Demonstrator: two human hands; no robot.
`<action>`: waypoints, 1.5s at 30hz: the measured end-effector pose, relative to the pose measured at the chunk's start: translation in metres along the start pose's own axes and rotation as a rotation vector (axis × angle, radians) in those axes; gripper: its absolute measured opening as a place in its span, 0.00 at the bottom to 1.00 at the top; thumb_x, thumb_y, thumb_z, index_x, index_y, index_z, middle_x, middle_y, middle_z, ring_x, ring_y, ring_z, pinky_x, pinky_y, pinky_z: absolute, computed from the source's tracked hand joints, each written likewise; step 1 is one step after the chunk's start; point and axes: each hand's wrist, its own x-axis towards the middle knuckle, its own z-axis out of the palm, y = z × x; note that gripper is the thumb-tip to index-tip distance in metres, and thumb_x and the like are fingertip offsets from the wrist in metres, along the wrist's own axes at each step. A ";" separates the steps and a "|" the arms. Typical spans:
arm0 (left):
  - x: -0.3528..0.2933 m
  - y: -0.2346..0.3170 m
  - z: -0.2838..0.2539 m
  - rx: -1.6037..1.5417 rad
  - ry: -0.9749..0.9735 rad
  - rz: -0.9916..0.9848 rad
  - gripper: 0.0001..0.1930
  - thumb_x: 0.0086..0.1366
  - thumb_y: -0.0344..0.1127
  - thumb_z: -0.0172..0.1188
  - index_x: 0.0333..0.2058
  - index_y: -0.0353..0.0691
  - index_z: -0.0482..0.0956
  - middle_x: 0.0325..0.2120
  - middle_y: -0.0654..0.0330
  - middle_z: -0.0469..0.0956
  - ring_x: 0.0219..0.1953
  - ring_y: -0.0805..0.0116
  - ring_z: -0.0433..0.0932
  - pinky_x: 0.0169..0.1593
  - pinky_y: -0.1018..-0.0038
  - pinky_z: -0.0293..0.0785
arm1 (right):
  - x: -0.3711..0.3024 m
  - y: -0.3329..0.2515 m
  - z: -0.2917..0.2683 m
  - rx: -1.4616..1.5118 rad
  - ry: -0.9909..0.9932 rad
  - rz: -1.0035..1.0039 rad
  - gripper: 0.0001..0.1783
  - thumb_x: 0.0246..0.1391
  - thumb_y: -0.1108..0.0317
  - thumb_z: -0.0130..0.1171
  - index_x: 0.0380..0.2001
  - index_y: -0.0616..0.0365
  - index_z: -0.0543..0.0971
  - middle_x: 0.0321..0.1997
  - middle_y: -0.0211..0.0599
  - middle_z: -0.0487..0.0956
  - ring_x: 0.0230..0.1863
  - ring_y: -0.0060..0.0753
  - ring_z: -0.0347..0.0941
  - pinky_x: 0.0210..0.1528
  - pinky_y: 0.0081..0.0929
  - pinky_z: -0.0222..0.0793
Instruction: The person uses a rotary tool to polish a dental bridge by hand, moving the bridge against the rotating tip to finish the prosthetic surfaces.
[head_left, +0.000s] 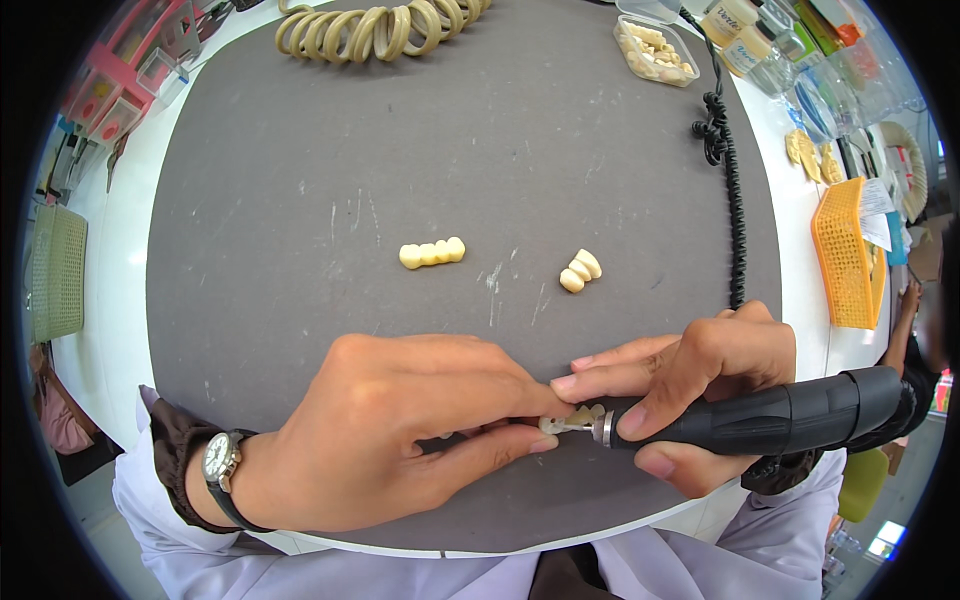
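My left hand [400, 425], with a watch on its wrist, pinches a small tooth-coloured dental piece [549, 424] between thumb and fingertips. Most of that piece is hidden by the fingers. Wrapped around a black dental handpiece [775, 415] is my right hand [705, 365]. The handpiece points left, and its thin metal bur meets the piece, or lies right beside it. My right fingertips reach across to the left ones. Beyond my hands, a yellowish dental bridge [432, 252] of several joined teeth and a shorter bridge [580, 270] lie on the grey mat [270, 200].
A black coiled cord [736, 200] runs down the mat's right side. At the back are a beige coiled hose [375, 35] and a clear box of tooth pieces [655, 50]. A yellow basket [845, 255] and green basket [58, 275] flank the mat. Other people show at both edges.
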 end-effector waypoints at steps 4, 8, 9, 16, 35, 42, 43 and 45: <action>0.002 -0.001 0.000 -0.003 -0.008 0.004 0.11 0.52 0.23 0.71 0.36 0.36 0.87 0.27 0.55 0.84 0.26 0.67 0.81 0.29 0.76 0.74 | -0.001 -0.002 0.000 -0.011 0.002 0.009 0.12 0.46 0.74 0.70 0.25 0.64 0.74 0.34 0.68 0.81 0.47 0.59 0.80 0.53 0.49 0.76; 0.000 -0.001 0.000 -0.003 0.000 -0.003 0.10 0.52 0.23 0.71 0.35 0.36 0.87 0.27 0.55 0.84 0.26 0.67 0.81 0.29 0.76 0.74 | 0.000 -0.001 0.000 -0.002 -0.001 0.013 0.12 0.46 0.75 0.70 0.25 0.64 0.74 0.34 0.69 0.81 0.47 0.60 0.80 0.53 0.49 0.76; 0.000 0.000 0.000 -0.004 -0.002 -0.002 0.10 0.52 0.23 0.71 0.35 0.36 0.87 0.27 0.55 0.84 0.26 0.67 0.81 0.29 0.76 0.74 | 0.000 -0.002 0.000 -0.010 -0.002 0.015 0.12 0.46 0.75 0.70 0.25 0.64 0.74 0.34 0.69 0.81 0.47 0.60 0.80 0.53 0.49 0.76; 0.000 0.000 -0.001 -0.003 -0.010 -0.004 0.10 0.52 0.23 0.71 0.36 0.35 0.86 0.27 0.55 0.84 0.26 0.67 0.81 0.29 0.76 0.75 | 0.000 -0.002 0.000 -0.013 -0.003 0.014 0.12 0.45 0.74 0.70 0.24 0.64 0.75 0.34 0.69 0.81 0.47 0.59 0.80 0.52 0.48 0.76; 0.001 0.000 -0.001 0.015 -0.024 0.000 0.10 0.52 0.22 0.71 0.35 0.35 0.86 0.28 0.55 0.83 0.26 0.69 0.81 0.28 0.78 0.76 | -0.001 -0.001 -0.001 -0.044 -0.003 0.010 0.11 0.43 0.73 0.70 0.25 0.63 0.76 0.38 0.67 0.81 0.46 0.55 0.81 0.50 0.42 0.78; 0.002 0.002 -0.002 -0.007 -0.038 -0.004 0.11 0.52 0.23 0.73 0.36 0.35 0.86 0.28 0.56 0.83 0.26 0.73 0.81 0.29 0.81 0.78 | -0.002 0.001 0.002 0.098 0.043 -0.003 0.12 0.48 0.72 0.69 0.29 0.62 0.74 0.27 0.53 0.82 0.47 0.59 0.80 0.60 0.52 0.69; 0.002 0.002 -0.002 -0.021 -0.036 -0.006 0.11 0.52 0.24 0.73 0.36 0.35 0.86 0.29 0.57 0.83 0.26 0.74 0.81 0.29 0.82 0.78 | -0.002 0.000 0.002 0.142 0.069 0.014 0.12 0.50 0.71 0.68 0.31 0.62 0.73 0.24 0.49 0.81 0.47 0.59 0.80 0.62 0.54 0.66; 0.001 0.004 -0.002 -0.010 -0.030 -0.014 0.10 0.52 0.24 0.73 0.35 0.34 0.85 0.29 0.58 0.83 0.26 0.75 0.81 0.29 0.83 0.79 | -0.002 -0.006 0.004 0.208 0.131 0.076 0.13 0.53 0.69 0.65 0.35 0.62 0.71 0.19 0.42 0.79 0.47 0.59 0.80 0.66 0.57 0.59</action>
